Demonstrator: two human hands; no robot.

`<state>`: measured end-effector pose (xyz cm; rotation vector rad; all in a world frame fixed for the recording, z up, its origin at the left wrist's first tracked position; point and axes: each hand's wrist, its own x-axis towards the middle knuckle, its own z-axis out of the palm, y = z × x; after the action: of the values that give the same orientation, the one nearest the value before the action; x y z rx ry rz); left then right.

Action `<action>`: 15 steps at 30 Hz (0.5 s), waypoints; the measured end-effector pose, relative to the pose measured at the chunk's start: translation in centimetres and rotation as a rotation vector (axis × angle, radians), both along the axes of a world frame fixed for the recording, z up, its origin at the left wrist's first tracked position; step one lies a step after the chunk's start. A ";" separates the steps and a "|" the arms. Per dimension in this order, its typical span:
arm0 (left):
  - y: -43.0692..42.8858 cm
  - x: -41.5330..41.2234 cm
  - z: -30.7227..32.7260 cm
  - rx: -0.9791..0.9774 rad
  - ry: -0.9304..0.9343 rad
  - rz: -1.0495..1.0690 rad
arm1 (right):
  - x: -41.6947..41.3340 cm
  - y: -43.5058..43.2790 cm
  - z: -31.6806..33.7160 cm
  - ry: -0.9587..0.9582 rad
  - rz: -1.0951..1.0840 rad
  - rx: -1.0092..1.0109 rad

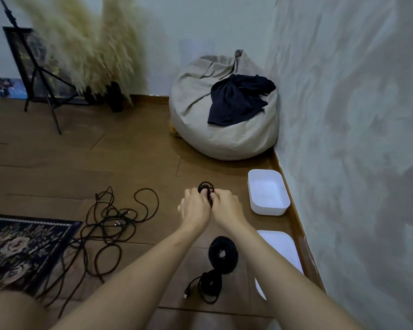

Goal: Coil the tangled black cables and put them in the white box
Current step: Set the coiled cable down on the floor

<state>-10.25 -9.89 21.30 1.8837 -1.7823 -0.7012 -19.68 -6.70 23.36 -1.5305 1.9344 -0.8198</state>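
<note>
My left hand (195, 207) and my right hand (227, 206) meet above the wooden floor, and both grip a small coiled black cable (204, 186) whose loop shows just beyond the fingers. A tangle of loose black cables (110, 222) lies on the floor to the left. Two coiled black cables lie between my forearms, a thick one (223, 254) and a smaller one (210, 283) with a plug end free. The open white box (267, 192) stands empty to the right of my hands, beside the wall.
A white lid (278, 244) lies near the wall behind my right forearm. A beige beanbag (200, 115) with a dark garment sits in the corner. A patterned rug (22, 244) lies at left, a tripod (41, 75) and dried grasses at far left.
</note>
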 end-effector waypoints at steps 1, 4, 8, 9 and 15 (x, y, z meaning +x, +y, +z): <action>-0.1 0.1 -0.6 -0.002 0.006 -0.006 | -0.2 -0.1 -0.4 -0.023 0.015 -0.010; -0.3 0.2 -2.1 -0.004 0.023 -0.017 | -0.5 -0.5 -1.9 -0.159 -0.021 -0.067; -0.4 0.2 -4.0 0.013 0.046 -0.003 | -1.1 -0.7 -4.1 -0.052 -0.056 -0.008; -0.4 0.2 -4.4 0.007 0.047 -0.012 | -1.1 -0.9 -4.6 -0.062 -0.075 0.040; -0.1 0.2 -5.9 0.032 0.114 0.000 | 0.2 -2.0 -5.3 -0.125 -0.033 0.210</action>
<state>-10.08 -9.98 15.41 1.8262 -1.7095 -0.8246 -19.50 -8.73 18.05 -1.2970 1.8932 -0.6849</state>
